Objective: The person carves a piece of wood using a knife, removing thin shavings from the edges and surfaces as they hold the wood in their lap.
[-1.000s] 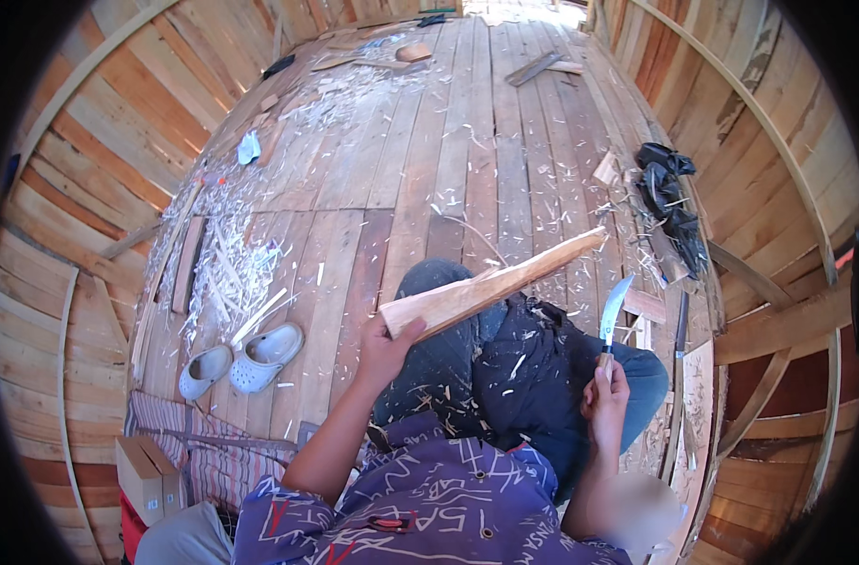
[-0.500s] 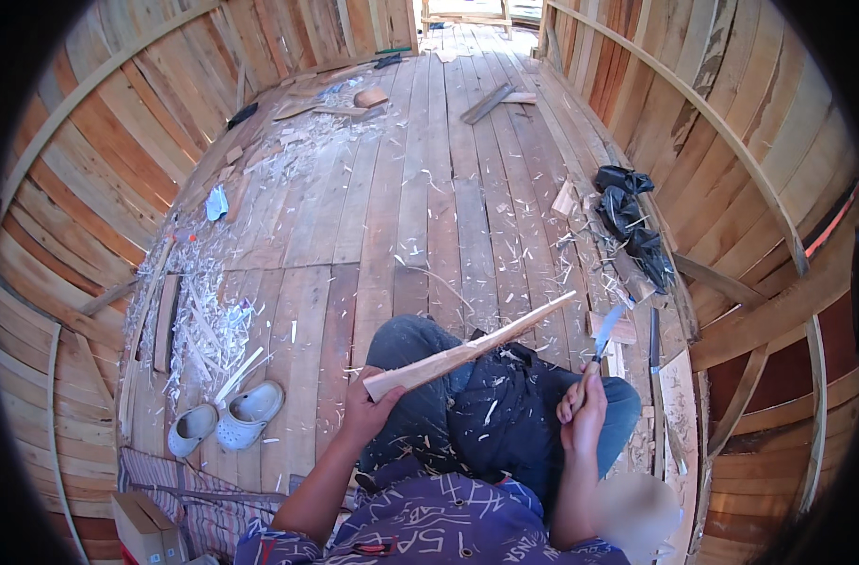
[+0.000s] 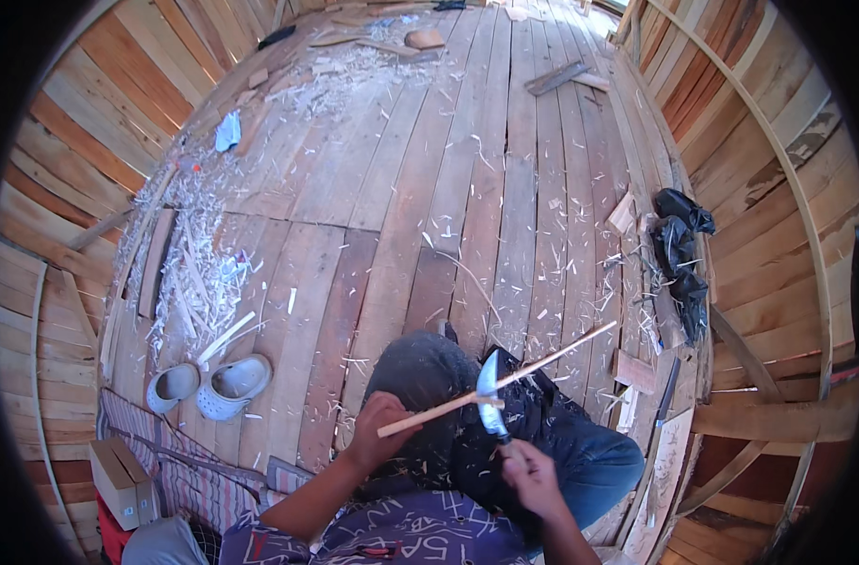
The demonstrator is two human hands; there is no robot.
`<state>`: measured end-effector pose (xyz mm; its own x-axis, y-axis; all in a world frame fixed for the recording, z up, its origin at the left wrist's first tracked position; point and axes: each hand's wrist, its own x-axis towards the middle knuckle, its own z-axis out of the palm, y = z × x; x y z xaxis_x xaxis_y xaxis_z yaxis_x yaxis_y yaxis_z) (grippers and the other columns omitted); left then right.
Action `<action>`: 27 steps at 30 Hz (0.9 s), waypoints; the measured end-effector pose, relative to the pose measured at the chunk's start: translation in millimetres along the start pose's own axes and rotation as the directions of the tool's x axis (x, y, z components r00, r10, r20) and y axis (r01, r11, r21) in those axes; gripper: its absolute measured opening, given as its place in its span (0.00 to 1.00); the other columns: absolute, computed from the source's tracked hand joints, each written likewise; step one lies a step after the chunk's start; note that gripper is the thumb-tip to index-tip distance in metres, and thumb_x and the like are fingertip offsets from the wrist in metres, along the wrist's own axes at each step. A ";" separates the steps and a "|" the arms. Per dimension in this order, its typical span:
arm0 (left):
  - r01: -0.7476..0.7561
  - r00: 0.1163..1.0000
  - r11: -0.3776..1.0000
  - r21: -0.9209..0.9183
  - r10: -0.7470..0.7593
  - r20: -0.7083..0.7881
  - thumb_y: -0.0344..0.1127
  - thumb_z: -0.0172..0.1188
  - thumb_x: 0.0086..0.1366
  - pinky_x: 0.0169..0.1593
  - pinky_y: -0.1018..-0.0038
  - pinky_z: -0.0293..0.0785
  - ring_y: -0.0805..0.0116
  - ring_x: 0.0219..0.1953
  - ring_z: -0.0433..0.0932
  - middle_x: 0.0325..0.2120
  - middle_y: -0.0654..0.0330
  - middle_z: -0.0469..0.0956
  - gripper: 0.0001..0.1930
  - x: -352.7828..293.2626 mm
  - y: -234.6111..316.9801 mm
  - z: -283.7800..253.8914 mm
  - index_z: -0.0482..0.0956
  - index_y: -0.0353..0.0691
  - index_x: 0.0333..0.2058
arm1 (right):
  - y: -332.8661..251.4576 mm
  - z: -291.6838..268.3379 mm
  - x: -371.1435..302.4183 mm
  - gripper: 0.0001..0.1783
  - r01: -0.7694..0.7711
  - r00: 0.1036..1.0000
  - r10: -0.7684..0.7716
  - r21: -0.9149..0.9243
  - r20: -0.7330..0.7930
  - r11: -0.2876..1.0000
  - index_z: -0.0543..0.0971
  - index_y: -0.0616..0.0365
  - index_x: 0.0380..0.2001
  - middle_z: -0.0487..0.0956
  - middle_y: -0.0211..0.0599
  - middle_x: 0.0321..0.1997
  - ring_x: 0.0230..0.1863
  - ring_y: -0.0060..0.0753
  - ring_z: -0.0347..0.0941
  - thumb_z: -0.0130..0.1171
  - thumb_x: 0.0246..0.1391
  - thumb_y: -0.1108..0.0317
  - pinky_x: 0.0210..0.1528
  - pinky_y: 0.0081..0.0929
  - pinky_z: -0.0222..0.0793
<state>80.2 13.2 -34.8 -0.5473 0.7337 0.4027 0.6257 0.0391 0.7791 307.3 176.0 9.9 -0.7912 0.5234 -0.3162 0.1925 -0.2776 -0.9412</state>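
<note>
The knife (image 3: 488, 379) could skid off the stick (image 3: 439, 411) and nick the legs (image 3: 585, 447), likely through a knot or a loose hold. The stick slants above them, the blade crossing it; the left hand (image 3: 380, 426) pinches its near end, the right hand's (image 3: 531, 474) fingers wrap the handle. Count: one knife, one held stick, two clogs (image 3: 236, 384), one box (image 3: 119, 482); shavings (image 3: 213, 268) beyond counting.

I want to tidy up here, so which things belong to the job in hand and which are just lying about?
In use:
- wooden strip, in the left hand
- knife, in the right hand

Lying about:
- grey clogs
- black plastic
- cardboard box
- crumpled pale-blue item
</note>
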 end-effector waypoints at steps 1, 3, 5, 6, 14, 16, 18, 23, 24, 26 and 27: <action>-0.001 1.000 1.000 0.004 0.001 -0.001 0.28 0.74 0.42 0.34 0.68 0.71 0.60 0.31 0.74 0.25 0.61 0.71 0.14 -4.5 -2.8 -0.2 0.77 0.40 0.27 | -1.7 -11.7 3.9 0.12 0.051 0.997 -0.054 -0.055 -0.048 0.997 0.73 0.62 0.45 0.70 0.23 0.22 0.21 0.10 0.62 0.53 0.61 0.67 0.22 0.13 0.58; 0.005 1.000 1.000 -0.001 -0.005 -0.016 0.28 0.75 0.41 0.34 0.68 0.71 0.60 0.31 0.74 0.25 0.61 0.70 0.15 -6.1 -6.7 2.7 0.76 0.40 0.27 | -18.9 -18.8 25.6 0.12 0.112 0.921 0.035 0.351 -0.387 0.930 0.74 0.59 0.41 0.72 0.23 0.21 0.19 0.09 0.63 0.49 0.64 0.61 0.19 0.12 0.56; -0.001 1.000 1.000 -0.013 0.001 -0.014 0.27 0.75 0.41 0.33 0.68 0.71 0.60 0.31 0.74 0.25 0.61 0.70 0.16 -5.1 -8.7 5.7 0.76 0.41 0.27 | -6.0 -8.3 33.7 0.13 0.182 0.832 -0.003 0.267 -0.555 0.946 0.74 0.60 0.44 0.71 0.22 0.23 0.20 0.09 0.63 0.52 0.62 0.63 0.20 0.12 0.57; -0.005 1.000 1.000 -0.017 0.005 -0.016 0.27 0.75 0.41 0.32 0.69 0.71 0.60 0.31 0.74 0.25 0.60 0.71 0.16 -3.4 -10.3 4.9 0.76 0.41 0.28 | -3.2 -3.4 29.7 0.15 0.125 0.960 -0.126 -0.022 -0.249 0.992 0.73 0.61 0.47 0.71 0.22 0.24 0.21 0.10 0.62 0.53 0.61 0.63 0.22 0.12 0.58; 0.033 0.999 0.999 -0.001 -0.033 0.014 0.28 0.74 0.43 0.33 0.67 0.70 0.59 0.30 0.74 0.24 0.60 0.70 0.15 1.8 -7.6 3.0 0.75 0.41 0.28 | 11.6 -4.8 39.4 0.13 0.199 0.899 -0.145 0.091 -0.414 0.976 0.72 0.61 0.42 0.69 0.26 0.22 0.20 0.11 0.62 0.51 0.63 0.62 0.20 0.11 0.56; 0.024 1.000 1.000 -0.010 -0.024 0.007 0.27 0.75 0.39 0.33 0.68 0.70 0.60 0.30 0.73 0.24 0.61 0.70 0.17 1.3 -10.5 2.5 0.76 0.41 0.27 | -35.7 28.8 25.1 0.14 -0.188 0.982 0.186 0.088 0.038 0.978 0.73 0.63 0.43 0.71 0.25 0.24 0.21 0.13 0.62 0.54 0.61 0.64 0.24 0.14 0.59; 0.031 1.000 0.999 -0.021 -0.031 0.004 0.30 0.73 0.45 0.33 0.67 0.69 0.59 0.30 0.73 0.24 0.60 0.71 0.14 2.0 -8.5 1.1 0.75 0.41 0.27 | -5.4 2.1 18.5 0.14 -0.084 0.996 0.085 0.047 -0.022 0.995 0.72 0.62 0.46 0.71 0.23 0.23 0.20 0.11 0.62 0.52 0.62 0.64 0.21 0.13 0.57; 0.062 0.998 0.998 0.011 -0.062 0.010 0.31 0.71 0.48 0.33 0.66 0.69 0.59 0.29 0.72 0.24 0.58 0.72 0.13 3.6 -3.0 3.5 0.73 0.41 0.27 | -3.2 -4.1 38.7 0.13 0.260 0.853 -0.090 0.269 -0.513 0.927 0.70 0.59 0.44 0.69 0.26 0.20 0.19 0.15 0.64 0.49 0.64 0.60 0.20 0.13 0.59; 0.051 0.999 0.999 -0.001 -0.051 0.003 0.30 0.71 0.48 0.33 0.66 0.69 0.59 0.29 0.72 0.24 0.58 0.71 0.13 3.0 -5.3 1.7 0.73 0.41 0.27 | -3.7 -4.3 35.2 0.13 0.192 0.933 -0.202 -0.063 -0.297 0.979 0.72 0.60 0.42 0.72 0.28 0.23 0.21 0.15 0.66 0.51 0.63 0.62 0.23 0.14 0.61; 0.031 0.999 0.999 0.013 -0.031 0.018 0.30 0.72 0.48 0.33 0.66 0.68 0.58 0.29 0.72 0.24 0.57 0.71 0.13 6.7 -3.9 1.0 0.74 0.40 0.27 | -15.8 -5.7 27.9 0.12 0.136 0.984 -0.159 -0.248 -0.076 0.959 0.76 0.63 0.40 0.77 0.32 0.29 0.24 0.16 0.68 0.53 0.61 0.65 0.27 0.16 0.64; 0.025 0.999 0.999 0.044 -0.026 0.031 0.30 0.72 0.47 0.33 0.65 0.68 0.57 0.29 0.72 0.24 0.57 0.71 0.13 8.8 -2.8 0.9 0.74 0.39 0.27 | -23.7 -2.9 28.7 0.12 -0.001 0.999 -0.005 -0.108 -0.054 0.994 0.78 0.65 0.39 0.79 0.34 0.31 0.25 0.15 0.68 0.53 0.61 0.66 0.28 0.16 0.64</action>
<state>74.1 20.1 -33.9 -0.5458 0.7532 0.3672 0.6358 0.0868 0.7669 281.7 199.9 22.8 -0.7598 0.5673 -0.3175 0.2550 -0.1891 -0.9483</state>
